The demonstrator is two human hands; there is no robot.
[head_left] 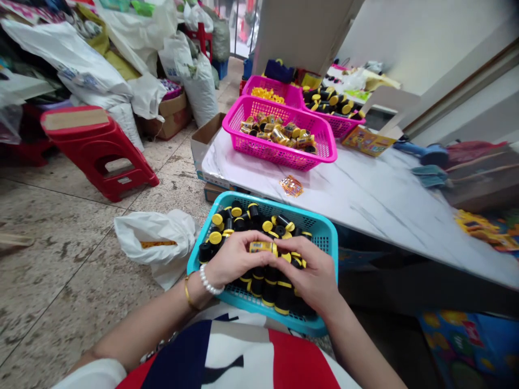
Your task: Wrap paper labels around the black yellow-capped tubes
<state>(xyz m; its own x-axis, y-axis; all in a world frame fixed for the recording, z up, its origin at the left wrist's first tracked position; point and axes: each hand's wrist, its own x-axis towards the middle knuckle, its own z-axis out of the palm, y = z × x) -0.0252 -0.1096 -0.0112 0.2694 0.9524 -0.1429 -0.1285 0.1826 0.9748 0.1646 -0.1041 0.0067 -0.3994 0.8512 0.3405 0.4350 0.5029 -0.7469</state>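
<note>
Between my two hands is a small cylinder [261, 247] with a yellow printed wrap and a yellow end. My left hand [237, 254] grips its left part between thumb and fingers. The fingertips of my right hand [310, 270] pinch its right end. Both hands are over a turquoise basket [331, 237] on my lap. Black cylinders with yellow caps [270, 292] fill the basket, some partly hidden under my hands.
A marble-patterned table [357, 200] holds a pink basket [279, 156] of wrapped cylinders, further pink baskets and some loose printed labels [291, 186]. On the floor at left are a white bag [158, 227] and a red stool [97, 146], with sacks [198, 86] behind.
</note>
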